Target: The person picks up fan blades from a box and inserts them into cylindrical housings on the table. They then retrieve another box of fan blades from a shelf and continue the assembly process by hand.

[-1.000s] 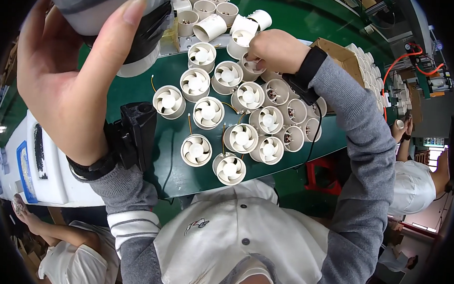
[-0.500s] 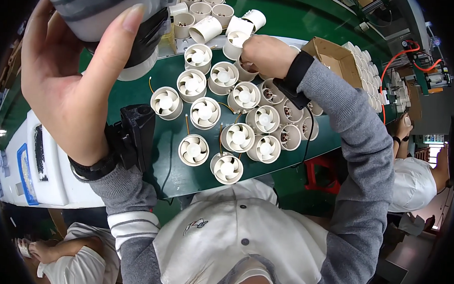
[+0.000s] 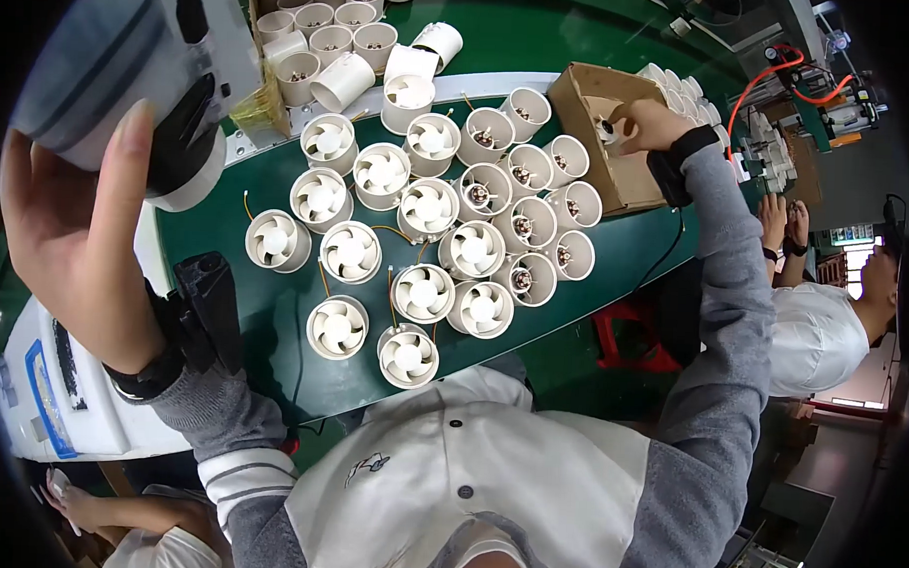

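Observation:
My left hand (image 3: 86, 241) is raised at the upper left, its fingers wrapped round a large cylindrical object (image 3: 90, 101). That object is cloudy grey and white with dark bands and a white lower rim; its kind is unclear. My right hand (image 3: 650, 126) reaches over a cardboard box (image 3: 628, 185), fingers pinched at a small white part with a dark ring (image 3: 608, 131). On the green bench (image 3: 281, 378), several white round fan housings (image 3: 337, 327) hold white bladed fan wheels. Beside them, other white housings (image 3: 525, 281) have copper-coloured motor parts showing inside and no wheel.
More white housings (image 3: 341, 80) stand or lie at the back, and others (image 3: 672, 86) are grouped beyond the box. A white container with a blue frame (image 3: 50, 395) is at the left. A red stool (image 3: 628, 335) stands below the bench. People sit on both sides.
My right hand has left the housings and moved right to the cardboard box. The housing it covered now shows a wheel-less motor. My left hand still grips the cylindrical object.

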`<state>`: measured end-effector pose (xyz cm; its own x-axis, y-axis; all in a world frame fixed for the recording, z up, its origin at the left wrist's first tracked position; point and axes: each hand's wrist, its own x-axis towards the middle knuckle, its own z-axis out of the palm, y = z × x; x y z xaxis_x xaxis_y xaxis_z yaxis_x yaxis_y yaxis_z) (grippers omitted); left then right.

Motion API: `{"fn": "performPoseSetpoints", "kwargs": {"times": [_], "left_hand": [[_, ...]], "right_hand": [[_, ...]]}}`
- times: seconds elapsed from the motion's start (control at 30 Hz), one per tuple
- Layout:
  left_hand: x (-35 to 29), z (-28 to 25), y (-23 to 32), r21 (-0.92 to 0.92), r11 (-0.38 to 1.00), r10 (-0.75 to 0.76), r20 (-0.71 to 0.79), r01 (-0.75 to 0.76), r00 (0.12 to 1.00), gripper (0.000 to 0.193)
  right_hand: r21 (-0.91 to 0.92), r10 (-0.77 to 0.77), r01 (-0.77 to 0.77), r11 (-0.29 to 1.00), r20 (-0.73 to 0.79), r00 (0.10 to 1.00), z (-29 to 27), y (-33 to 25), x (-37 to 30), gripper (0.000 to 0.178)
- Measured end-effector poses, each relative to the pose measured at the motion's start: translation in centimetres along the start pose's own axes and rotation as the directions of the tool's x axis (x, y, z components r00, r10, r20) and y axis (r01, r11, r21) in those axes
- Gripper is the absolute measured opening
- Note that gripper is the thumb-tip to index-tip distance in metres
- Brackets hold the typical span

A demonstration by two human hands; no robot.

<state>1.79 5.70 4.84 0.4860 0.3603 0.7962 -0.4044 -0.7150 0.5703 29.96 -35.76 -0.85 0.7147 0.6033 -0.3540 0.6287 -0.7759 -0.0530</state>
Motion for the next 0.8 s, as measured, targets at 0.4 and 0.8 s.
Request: {"fn": "performPoseSetpoints", "kwargs": {"times": [0.4, 0.8], "left_hand": [[-0.4, -0.6, -0.9, 0.299, 0.954, 0.001, -0.066, 0.019, 0.998, 0.035], [-0.9, -1.6, -1.7, 0.521, 0.849, -0.045, -0.098, 0.09, 0.994, 0.029]], "right_hand": [[0.497, 0.238, -0.268, 0.825, 0.125, 0.963, 1.5, 1.1, 1.8, 0.02], [0.133, -0.277, 0.304, 0.943, -0.191, 0.942, 2.2, -0.9, 0.5, 0.019]]}}
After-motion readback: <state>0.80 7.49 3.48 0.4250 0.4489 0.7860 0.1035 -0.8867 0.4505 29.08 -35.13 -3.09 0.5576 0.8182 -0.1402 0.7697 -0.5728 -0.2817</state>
